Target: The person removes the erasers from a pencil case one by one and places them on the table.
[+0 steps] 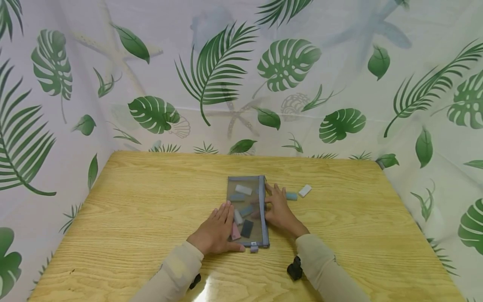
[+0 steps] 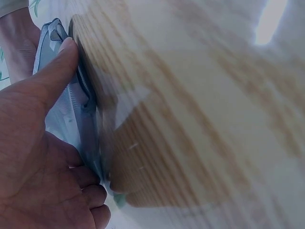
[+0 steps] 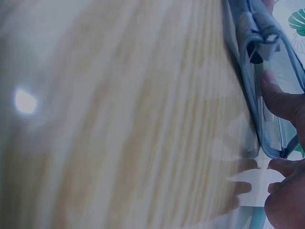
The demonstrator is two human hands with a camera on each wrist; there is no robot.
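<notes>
"Where is the pouch (image 1: 257,232)?"

"Flat on the wooden table (image 1: 143,209), between the two hands, its long sides running away from the person. It's see-through, with a grey-blue border."

"What can you make out inside?"

"Several small blocks: a white block (image 1: 243,190) near the far end, a pink block (image 1: 235,231) and a dark block (image 1: 247,228) near the close end, some bluish ones among them."

"And the left hand (image 1: 215,230)?"

"It rests along the pouch's left side, fingers straight and close together, thumb stretched out wide at the near edge. It isn't gripping any block."

"The right hand (image 1: 281,209)?"

"Spread beside the pouch's right side, fingers apart, touching that edge. From the right wrist, the pouch's mouth gapes and the thumb is at it. I can't tell how far in the thumb reaches."

"Anything outside the pouch?"

"A teal block (image 1: 292,196) lies just beyond the right hand's fingers, and a loose white eraser-like piece (image 1: 305,191) sits tilted to the right of it. Behind the table hangs a leaf-print cloth (image 1: 158,79)."
</notes>
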